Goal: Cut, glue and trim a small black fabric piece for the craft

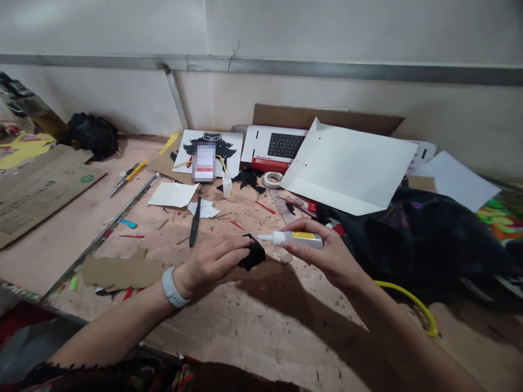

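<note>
My left hand (216, 260), with a pale watch band on its wrist, has its fingers closed on a small black piece (254, 255) that looks like fabric or felt. In my right hand (322, 247) is a glue bottle (304, 238) with a yellow label and a white nozzle. The bottle lies nearly level, its tip pointing left at the upper edge of the black piece. Whether tip and piece touch, I cannot tell. Both hands are over the middle of the worktable (261, 321).
Behind the hands are a phone (203, 163), a small white bottle (227, 187), tweezers (195, 222) and a tape roll (272, 179). A utility knife (137, 170) and torn cardboard (125, 270) lie left. A white sheet (351, 166) and black cloth (412, 245) are at right.
</note>
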A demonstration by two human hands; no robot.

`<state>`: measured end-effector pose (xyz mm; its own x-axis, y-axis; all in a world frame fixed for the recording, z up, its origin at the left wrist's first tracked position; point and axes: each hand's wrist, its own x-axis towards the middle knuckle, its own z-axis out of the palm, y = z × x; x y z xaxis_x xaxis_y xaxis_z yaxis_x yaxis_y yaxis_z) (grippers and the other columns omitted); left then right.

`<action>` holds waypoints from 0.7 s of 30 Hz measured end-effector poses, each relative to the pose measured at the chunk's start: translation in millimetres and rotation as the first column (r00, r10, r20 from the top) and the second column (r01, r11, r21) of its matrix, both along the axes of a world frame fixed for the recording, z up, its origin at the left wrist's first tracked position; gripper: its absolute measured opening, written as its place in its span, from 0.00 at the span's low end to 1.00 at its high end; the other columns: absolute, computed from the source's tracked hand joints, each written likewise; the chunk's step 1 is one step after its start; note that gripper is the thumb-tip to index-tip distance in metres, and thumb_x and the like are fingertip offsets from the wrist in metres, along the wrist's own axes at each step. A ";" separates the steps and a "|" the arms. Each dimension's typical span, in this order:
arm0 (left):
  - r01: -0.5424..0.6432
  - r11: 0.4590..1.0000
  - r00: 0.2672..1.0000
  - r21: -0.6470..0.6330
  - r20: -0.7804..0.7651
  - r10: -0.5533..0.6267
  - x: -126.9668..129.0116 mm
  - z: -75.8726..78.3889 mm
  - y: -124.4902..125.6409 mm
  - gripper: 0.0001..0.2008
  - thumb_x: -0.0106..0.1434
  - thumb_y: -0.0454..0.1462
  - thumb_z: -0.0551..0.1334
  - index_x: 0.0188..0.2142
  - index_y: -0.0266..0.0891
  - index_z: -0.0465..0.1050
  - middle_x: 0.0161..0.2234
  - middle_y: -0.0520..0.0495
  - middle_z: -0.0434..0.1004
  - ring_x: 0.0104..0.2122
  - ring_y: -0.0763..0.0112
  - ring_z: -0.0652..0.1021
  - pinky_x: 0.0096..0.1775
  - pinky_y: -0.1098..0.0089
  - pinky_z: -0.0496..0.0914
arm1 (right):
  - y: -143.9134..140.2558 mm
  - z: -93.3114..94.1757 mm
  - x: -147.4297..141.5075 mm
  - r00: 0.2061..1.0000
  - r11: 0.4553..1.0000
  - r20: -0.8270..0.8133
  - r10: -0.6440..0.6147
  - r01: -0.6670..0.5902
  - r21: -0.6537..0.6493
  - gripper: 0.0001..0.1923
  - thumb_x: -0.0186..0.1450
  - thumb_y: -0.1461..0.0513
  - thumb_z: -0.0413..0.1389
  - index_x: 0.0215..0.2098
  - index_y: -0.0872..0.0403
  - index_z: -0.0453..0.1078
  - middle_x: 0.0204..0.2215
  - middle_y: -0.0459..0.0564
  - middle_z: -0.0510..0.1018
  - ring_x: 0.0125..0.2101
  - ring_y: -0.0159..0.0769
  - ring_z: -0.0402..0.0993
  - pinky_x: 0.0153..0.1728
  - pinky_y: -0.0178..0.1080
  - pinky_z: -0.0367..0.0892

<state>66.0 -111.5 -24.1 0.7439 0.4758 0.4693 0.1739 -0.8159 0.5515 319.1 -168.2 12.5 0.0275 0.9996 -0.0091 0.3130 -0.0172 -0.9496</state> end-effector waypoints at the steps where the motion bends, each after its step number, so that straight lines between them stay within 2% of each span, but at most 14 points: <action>1: -0.008 0.996 0.999 0.083 0.039 0.005 0.3 -2.9 0.9 0.12 0.62 0.29 0.61 0.44 0.39 0.76 0.49 0.35 0.78 0.50 0.57 0.78 0.50 0.58 0.72 | -0.9 0.8 -0.8 1.000 1.000 0.008 0.012 -0.012 -0.004 0.18 0.54 0.50 0.66 0.35 0.52 0.75 0.30 0.48 0.75 0.24 0.31 0.65 0.22 0.34 0.57; 4: -0.010 0.962 0.984 0.274 0.173 -0.039 1.9 -10.7 4.6 0.14 0.63 0.28 0.59 0.48 0.36 0.71 0.48 0.33 0.78 0.49 0.60 0.78 0.48 0.60 0.75 | -3.1 1.6 -2.9 0.996 0.998 0.071 0.056 -0.057 0.014 0.17 0.55 0.50 0.65 0.36 0.53 0.75 0.31 0.48 0.75 0.25 0.31 0.67 0.23 0.33 0.60; 6: -0.017 0.946 0.977 0.323 0.208 -0.054 2.9 -14.4 6.9 0.16 0.64 0.28 0.59 0.52 0.36 0.67 0.49 0.32 0.77 0.50 0.61 0.77 0.47 0.61 0.75 | -4.7 2.0 -4.1 0.992 0.997 0.114 0.057 -0.063 0.053 0.16 0.55 0.51 0.65 0.36 0.53 0.75 0.32 0.48 0.76 0.26 0.32 0.68 0.24 0.33 0.61; 11: -0.047 0.944 0.978 0.327 0.208 -0.023 3.4 -18.7 7.9 0.25 0.63 0.26 0.59 0.58 0.37 0.59 0.50 0.32 0.76 0.53 0.63 0.75 0.50 0.61 0.74 | -10.4 3.5 -7.1 0.993 0.992 0.117 0.026 -0.041 0.123 0.16 0.54 0.52 0.66 0.35 0.53 0.74 0.32 0.49 0.76 0.23 0.31 0.67 0.21 0.32 0.61; 16: -0.044 0.937 0.983 0.348 0.182 -0.021 3.3 -17.6 7.0 0.25 0.64 0.26 0.57 0.59 0.38 0.58 0.50 0.33 0.76 0.53 0.62 0.75 0.50 0.60 0.74 | -14.8 5.0 -14.0 0.997 0.971 0.075 -0.024 0.005 0.239 0.14 0.53 0.55 0.67 0.34 0.53 0.74 0.32 0.49 0.77 0.23 0.30 0.69 0.21 0.32 0.63; 21: -0.020 0.930 0.985 0.368 0.166 -0.044 4.1 -17.0 7.5 0.25 0.63 0.27 0.58 0.59 0.37 0.57 0.49 0.32 0.76 0.51 0.62 0.77 0.47 0.61 0.76 | -16.4 10.7 -17.3 0.997 0.969 0.025 -0.067 0.060 0.238 0.12 0.55 0.56 0.66 0.34 0.54 0.74 0.24 0.45 0.75 0.18 0.27 0.63 0.16 0.31 0.57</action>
<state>70.1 -104.0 -41.1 0.6433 0.2378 0.7278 0.0936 -0.9679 0.2334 301.8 -184.5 23.2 0.0873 0.9693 0.2300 0.3493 0.1864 -0.9183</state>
